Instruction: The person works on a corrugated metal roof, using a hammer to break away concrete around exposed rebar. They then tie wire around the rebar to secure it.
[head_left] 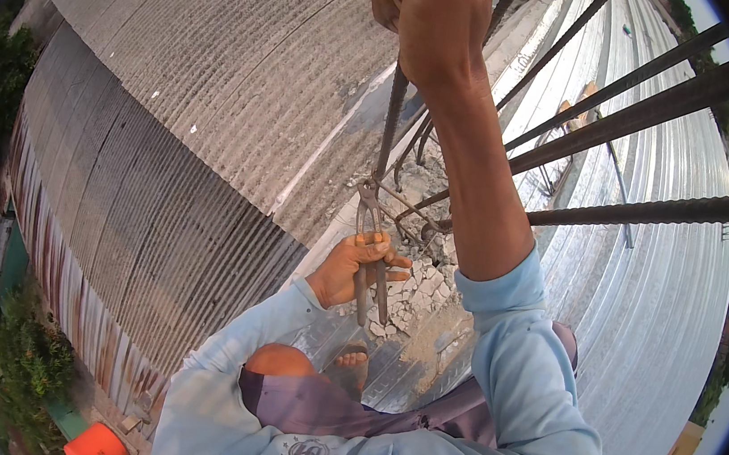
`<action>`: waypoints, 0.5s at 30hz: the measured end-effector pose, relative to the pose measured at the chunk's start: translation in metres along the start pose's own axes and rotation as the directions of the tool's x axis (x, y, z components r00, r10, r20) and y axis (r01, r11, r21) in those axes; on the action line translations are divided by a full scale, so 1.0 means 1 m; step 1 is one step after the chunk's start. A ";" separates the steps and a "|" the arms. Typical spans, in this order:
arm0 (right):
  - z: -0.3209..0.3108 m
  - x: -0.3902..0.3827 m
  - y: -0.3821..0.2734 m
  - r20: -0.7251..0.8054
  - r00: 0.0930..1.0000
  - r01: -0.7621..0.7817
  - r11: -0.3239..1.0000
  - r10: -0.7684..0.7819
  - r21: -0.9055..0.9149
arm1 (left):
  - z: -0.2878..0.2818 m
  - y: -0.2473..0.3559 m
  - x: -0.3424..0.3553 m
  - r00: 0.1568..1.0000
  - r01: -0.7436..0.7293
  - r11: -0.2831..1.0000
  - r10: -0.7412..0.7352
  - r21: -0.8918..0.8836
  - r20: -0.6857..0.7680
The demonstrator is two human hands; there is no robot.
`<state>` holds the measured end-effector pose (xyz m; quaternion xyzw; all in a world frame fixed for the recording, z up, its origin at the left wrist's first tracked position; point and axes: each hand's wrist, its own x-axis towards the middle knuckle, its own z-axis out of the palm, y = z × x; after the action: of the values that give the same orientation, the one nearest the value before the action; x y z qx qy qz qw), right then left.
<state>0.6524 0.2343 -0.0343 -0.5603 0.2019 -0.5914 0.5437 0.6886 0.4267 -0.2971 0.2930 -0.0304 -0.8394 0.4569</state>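
Observation:
My left hand [342, 270] is closed around the handles of a pair of pincers [369, 197], some fingers stretched out past them. Their jaws point upward and meet the foot of an upright steel rebar [394, 114], next to a bent stirrup [399, 198] and thin tie wire. Whether the jaws bite on wire is too small to tell. High up at the top edge, my right hand [446, 26] makes a fist around the same rebar, and the fingers are partly cut off by the frame. My right forearm crosses in front of other bars.
Several thick ribbed rebars [655, 207] slant out to the right. Broken concrete [419, 297] lies around their base. Corrugated grey roofing [222, 58] spreads left, shiny metal roofing [645, 286] right. My sandalled foot [352, 361] is below. An orange bucket [97, 447] stands at lower left.

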 end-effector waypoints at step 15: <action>-0.010 -0.005 -0.002 0.001 0.997 0.078 0.992 -0.078 -0.096 | -0.013 0.029 0.003 0.929 0.231 0.826 -0.030 0.514 -0.370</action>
<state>0.6416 0.2360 -0.0373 -0.5922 0.2088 -0.6027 0.4923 0.7157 0.4108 -0.3004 0.5556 -0.1683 -0.7599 0.2924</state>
